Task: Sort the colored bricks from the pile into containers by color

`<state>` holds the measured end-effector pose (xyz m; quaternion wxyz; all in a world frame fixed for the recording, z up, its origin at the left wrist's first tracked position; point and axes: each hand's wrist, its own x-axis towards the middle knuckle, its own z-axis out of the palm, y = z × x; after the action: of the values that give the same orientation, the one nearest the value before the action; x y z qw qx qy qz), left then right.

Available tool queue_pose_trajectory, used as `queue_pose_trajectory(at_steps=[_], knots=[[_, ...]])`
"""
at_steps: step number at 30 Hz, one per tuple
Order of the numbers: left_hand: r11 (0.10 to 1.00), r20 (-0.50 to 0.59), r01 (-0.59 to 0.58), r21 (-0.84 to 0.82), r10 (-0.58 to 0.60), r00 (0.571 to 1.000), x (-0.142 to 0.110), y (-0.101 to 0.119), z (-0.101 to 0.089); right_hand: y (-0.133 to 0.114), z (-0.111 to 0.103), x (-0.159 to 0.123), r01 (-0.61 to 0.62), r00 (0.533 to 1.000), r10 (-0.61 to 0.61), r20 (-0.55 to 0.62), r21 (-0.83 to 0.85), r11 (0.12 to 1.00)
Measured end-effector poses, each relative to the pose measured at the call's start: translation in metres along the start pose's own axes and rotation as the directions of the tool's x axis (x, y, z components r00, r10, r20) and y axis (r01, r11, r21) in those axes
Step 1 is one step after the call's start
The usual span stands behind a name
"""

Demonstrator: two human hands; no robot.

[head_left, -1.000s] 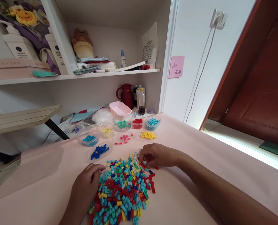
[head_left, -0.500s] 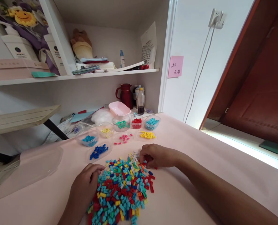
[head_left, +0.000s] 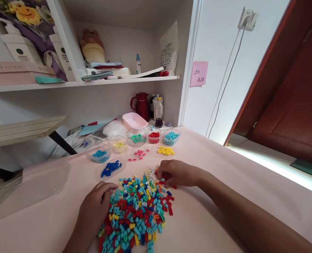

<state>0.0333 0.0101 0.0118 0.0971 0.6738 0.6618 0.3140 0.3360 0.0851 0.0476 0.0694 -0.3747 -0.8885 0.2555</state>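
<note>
A wide pile of small toy building bricks (head_left: 137, 207), in turquoise, red, yellow, blue, green and white, spreads over the pink table cover. My left hand (head_left: 99, 198) rests against the pile's left edge, fingers loosely stretched towards it, with no brick visible in them. At the far right edge of the pile, my right hand (head_left: 178, 173) curves down over red and white bricks. A gap shows between its thumb and fingers, with red bricks behind; its fingertips partly cover the bricks there.
Behind the pile stand clear tubs of sorted bricks: dark blue (head_left: 111, 168), yellow (head_left: 166, 151), pink (head_left: 138, 154), red (head_left: 154, 135), turquoise (head_left: 171, 137) and others. A clear lid (head_left: 40, 186) lies left. Further back are a pink basin (head_left: 134, 121), a red jug (head_left: 142, 107) and a bottle (head_left: 159, 112).
The view has shifted slightly. Both hands stay in nearly the same places; the right fingers have moved very little over the bricks.
</note>
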Motion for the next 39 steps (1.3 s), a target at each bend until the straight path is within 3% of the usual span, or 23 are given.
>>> queue_pose_trajectory(at_steps=[10, 16, 20, 26, 29, 31, 33, 36, 39], knots=[[1.000, 0.023, 0.000, 0.001, 0.000, 1.000, 0.000, -0.002, 0.000, 0.003, 0.006, 0.003, 0.023, 1.000, -0.023, 0.000, -0.001, 1.000], [1.000, 0.021, -0.003, -0.002, 0.003, 1.000, 0.000, 0.000, 0.000, 0.000, 0.003, 0.004, 0.057, 0.996, -0.040, -0.079, 0.231, 0.971], [1.000, 0.003, -0.019, -0.005, 0.019, 1.000, 0.000, -0.001, 0.000, 0.002, -0.001, 0.005, 0.149, 0.978, -0.062, -0.199, 0.460, 0.875], [0.999, 0.022, -0.034, -0.003, 0.034, 0.999, 0.001, -0.005, 0.002, 0.016, -0.002, 0.008, 0.034, 0.971, 0.158, -0.182, 0.751, 0.659], [0.999, 0.019, -0.045, 0.005, 0.045, 0.999, 0.002, -0.008, 0.003, 0.023, -0.003, 0.009, 0.071, 0.944, 0.222, -0.244, 0.809, 0.584], [0.999, 0.018, -0.050, 0.003, 0.050, 0.999, 0.003, -0.010, 0.004, 0.027, -0.006, 0.010, 0.136, 0.901, 0.278, -0.333, 0.825, 0.548], [0.998, 0.022, -0.056, -0.002, 0.056, 0.998, 0.003, -0.011, 0.005, 0.032, -0.009, 0.009, 0.216, 0.814, 0.361, -0.455, 0.814, 0.539], [0.999, 0.030, -0.048, -0.001, 0.048, 0.998, 0.002, -0.012, 0.007, 0.040, -0.014, 0.006, 0.297, 0.600, 0.487, -0.635, 0.742, 0.601], [1.000, 0.039, -0.022, 0.001, 0.022, 0.999, 0.002, -0.012, 0.008, 0.047, -0.019, 0.004, 0.285, 0.353, 0.503, -0.789, 0.602, 0.746]])
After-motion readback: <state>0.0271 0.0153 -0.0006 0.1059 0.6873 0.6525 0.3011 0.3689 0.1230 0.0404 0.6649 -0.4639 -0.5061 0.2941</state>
